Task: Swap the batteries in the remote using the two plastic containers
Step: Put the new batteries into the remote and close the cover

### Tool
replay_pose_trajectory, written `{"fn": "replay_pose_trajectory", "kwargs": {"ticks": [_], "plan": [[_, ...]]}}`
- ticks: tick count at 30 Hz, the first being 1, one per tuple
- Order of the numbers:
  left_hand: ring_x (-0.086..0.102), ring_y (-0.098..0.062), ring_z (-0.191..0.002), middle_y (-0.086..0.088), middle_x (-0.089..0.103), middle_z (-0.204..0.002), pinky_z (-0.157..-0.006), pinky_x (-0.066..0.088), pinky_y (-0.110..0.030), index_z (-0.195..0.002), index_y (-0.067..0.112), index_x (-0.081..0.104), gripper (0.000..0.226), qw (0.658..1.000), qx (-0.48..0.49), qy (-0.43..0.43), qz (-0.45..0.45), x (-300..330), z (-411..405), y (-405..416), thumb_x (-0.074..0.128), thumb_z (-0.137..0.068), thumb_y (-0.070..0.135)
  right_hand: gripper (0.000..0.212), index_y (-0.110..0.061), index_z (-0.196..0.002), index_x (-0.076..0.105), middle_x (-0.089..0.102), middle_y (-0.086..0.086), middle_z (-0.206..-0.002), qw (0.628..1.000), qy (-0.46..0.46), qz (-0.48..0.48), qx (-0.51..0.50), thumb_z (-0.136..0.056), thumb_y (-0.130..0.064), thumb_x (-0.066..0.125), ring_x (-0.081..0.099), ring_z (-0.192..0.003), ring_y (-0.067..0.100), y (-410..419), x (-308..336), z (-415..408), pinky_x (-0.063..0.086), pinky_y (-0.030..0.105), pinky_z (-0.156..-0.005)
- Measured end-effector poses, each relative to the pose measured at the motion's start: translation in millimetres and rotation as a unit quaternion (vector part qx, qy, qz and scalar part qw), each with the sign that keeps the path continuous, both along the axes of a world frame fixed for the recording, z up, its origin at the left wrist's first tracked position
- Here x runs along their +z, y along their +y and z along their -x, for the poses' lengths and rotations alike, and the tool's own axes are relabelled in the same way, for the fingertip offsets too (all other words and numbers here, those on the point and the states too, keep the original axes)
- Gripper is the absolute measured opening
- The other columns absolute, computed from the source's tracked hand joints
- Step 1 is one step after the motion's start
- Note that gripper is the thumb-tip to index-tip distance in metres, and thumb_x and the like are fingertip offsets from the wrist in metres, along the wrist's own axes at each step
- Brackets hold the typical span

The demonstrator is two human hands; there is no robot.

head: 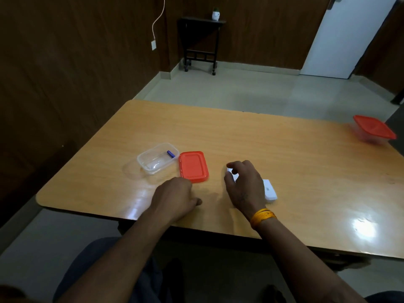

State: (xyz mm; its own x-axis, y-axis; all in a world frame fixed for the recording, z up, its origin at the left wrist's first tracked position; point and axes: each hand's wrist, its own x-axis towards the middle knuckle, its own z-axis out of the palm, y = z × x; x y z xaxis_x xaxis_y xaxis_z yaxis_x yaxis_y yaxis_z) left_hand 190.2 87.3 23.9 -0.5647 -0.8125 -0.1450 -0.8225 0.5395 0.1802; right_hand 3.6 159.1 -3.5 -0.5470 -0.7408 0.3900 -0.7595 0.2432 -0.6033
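An open clear plastic container [156,158] sits at the table's near left with a blue battery [171,153] inside. Its red lid [193,166] lies flat just to its right. A second container with a red lid on [372,127] stands at the far right edge. My right hand [243,184] curls its fingers over a white remote [230,174], most of which is hidden. A white cover piece [270,190] lies just right of that hand. My left hand [175,195] rests on the table near the lid with fingers curled; nothing shows in it.
The wooden table [262,145] has a bright glare patch at its near right. Beyond it are a tiled floor, a small dark side table [200,40] with a white pot, and a white door. My knees are under the near edge.
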Motion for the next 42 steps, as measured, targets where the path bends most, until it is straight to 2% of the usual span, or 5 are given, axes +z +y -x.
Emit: {"fn": "replay_pose_trajectory", "kwargs": {"ticks": [14,22,25,31,42], "plan": [[0.044,-0.031,-0.141,-0.01,0.04,-0.16,-0.104,0.045,-0.046,-0.145,0.016,0.05,0.085,0.996,0.013,-0.059,-0.063,6.5,-28.4,-28.6,0.072,-0.081,0.066,0.033,-0.018,-0.121,0.073,0.076,0.004,-0.111,0.984,0.036,-0.106,0.137,-0.091,-0.031,0.065,0.067,-0.104,0.027,-135.8,30.5,-69.9,0.056,0.037,-0.083],[0.049,-0.031,-0.132,-0.009,0.048,-0.148,-0.09,0.045,-0.042,-0.136,0.016,0.053,0.077,0.997,-0.007,-0.056,-0.051,1.2,-33.3,-35.1,0.072,-0.081,0.066,0.004,-0.008,-0.083,0.064,0.067,0.015,-0.092,0.935,0.205,-0.242,0.16,-0.086,-0.01,0.062,0.067,-0.091,0.043,-186.4,40.0,-97.4,0.04,0.033,-0.064],[0.047,-0.032,-0.135,-0.011,0.046,-0.153,-0.095,0.047,-0.044,-0.138,0.015,0.053,0.076,0.997,-0.015,-0.061,-0.053,2.6,-34.7,-37.9,0.073,-0.082,0.063,0.024,-0.01,-0.071,0.041,0.065,0.018,-0.089,0.923,0.257,-0.24,0.157,-0.087,-0.003,0.057,0.067,-0.088,0.044,-190.6,37.5,-101.5,0.037,0.035,-0.063],[0.049,-0.032,-0.131,-0.011,0.048,-0.147,-0.094,0.048,-0.043,-0.139,0.014,0.052,0.078,0.996,-0.021,-0.076,-0.052,3.7,-32.5,-39.7,0.073,-0.082,0.064,0.009,-0.007,-0.084,0.063,0.066,0.018,-0.092,0.939,0.199,-0.239,0.149,-0.082,0.0,0.059,0.061,-0.08,0.043,-198.0,35.9,-103.9,0.041,0.035,-0.063],[0.051,-0.031,-0.127,-0.012,0.051,-0.142,-0.093,0.048,-0.043,-0.138,0.013,0.053,0.077,0.995,-0.019,-0.076,-0.058,6.0,-30.2,-38.2,0.073,-0.083,0.063,0.035,-0.014,-0.061,0.032,0.039,0.007,-0.065,0.935,0.211,-0.247,0.144,-0.082,0.003,0.055,0.047,-0.07,0.039,-199.5,34.2,-110.6,0.039,0.035,-0.062]]}}
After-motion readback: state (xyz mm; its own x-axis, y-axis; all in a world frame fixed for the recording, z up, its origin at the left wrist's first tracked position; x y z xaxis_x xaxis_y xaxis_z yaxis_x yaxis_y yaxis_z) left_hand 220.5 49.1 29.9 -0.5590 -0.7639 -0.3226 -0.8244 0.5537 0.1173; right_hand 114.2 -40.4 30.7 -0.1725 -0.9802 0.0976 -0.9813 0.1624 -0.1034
